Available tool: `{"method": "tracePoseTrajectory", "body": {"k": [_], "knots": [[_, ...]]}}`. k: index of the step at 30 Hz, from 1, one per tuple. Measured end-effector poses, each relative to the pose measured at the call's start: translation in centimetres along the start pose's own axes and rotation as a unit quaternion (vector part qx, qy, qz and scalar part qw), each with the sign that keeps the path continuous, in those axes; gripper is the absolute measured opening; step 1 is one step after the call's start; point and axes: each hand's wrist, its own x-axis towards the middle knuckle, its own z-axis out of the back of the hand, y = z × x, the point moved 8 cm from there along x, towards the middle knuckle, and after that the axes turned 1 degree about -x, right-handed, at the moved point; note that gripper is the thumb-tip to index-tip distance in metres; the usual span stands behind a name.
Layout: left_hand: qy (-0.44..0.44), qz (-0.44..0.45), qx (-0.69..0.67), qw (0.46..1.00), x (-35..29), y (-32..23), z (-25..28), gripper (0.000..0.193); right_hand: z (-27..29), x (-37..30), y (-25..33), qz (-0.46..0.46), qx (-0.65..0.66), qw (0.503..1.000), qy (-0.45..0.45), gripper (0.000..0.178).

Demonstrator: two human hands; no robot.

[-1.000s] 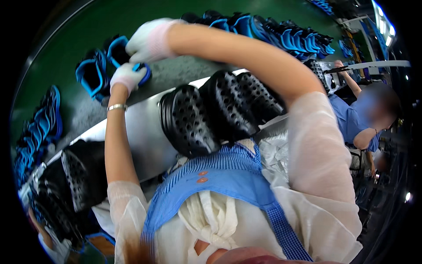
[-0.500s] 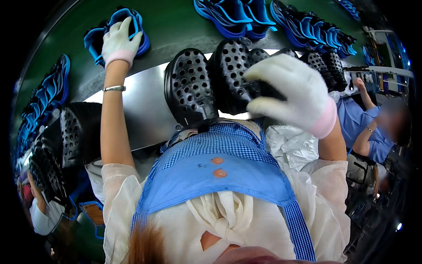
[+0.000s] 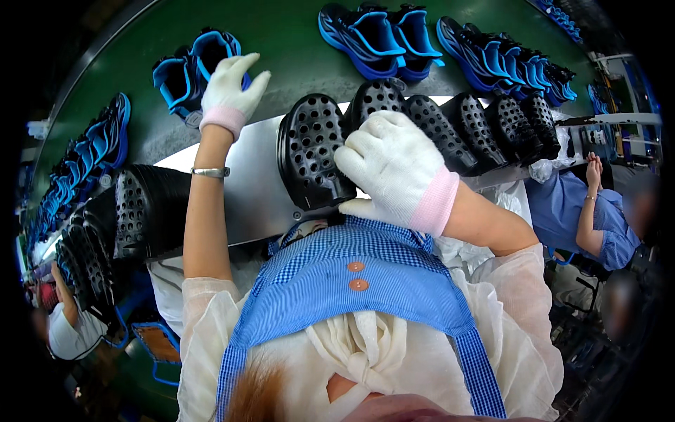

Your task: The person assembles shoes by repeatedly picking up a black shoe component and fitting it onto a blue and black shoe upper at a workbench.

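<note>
My right hand (image 3: 397,169), in a white knit glove with a pink cuff, is curled over a black insole-like piece with round holes (image 3: 378,98). The thumb lies by the piece's near end, and the glove covers most of it. Just left stands another holed black piece (image 3: 314,144), its rounded end away from me. My left hand (image 3: 233,90), gloved alike, has its fingers spread and partly overlaps a blue-and-black shoe (image 3: 211,48). Whether it touches that shoe I cannot tell. A matching shoe (image 3: 171,81) sits left of it on the green belt (image 3: 281,70).
More black holed pieces (image 3: 485,130) stand in a row to the right, and stacks (image 3: 133,218) lie at left. Shoes line the belt at far left (image 3: 91,155), centre (image 3: 380,39) and right (image 3: 492,60). A person in blue (image 3: 576,204) sits at right, another (image 3: 70,330) at left.
My right hand has come down leftward and closed over a black piece. My left hand has drawn off the shoe's opening, fingers spreading. The view has shifted slightly.
</note>
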Motion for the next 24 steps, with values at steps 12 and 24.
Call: {"method": "tracePoseTrajectory", "body": {"k": [12, 24], "knots": [[0.218, 0.177, -0.643, 0.712, -0.4, -6.9, 0.5, 0.062, 7.2, -0.6, -1.0, 0.025, 0.099, 0.986, -0.134, 0.046], [0.106, 0.120, -0.758, 0.632, 3.1, -8.8, 0.5, 0.055, 4.9, 1.7, -8.1, -0.183, 0.262, 0.939, -0.128, 0.052]]}}
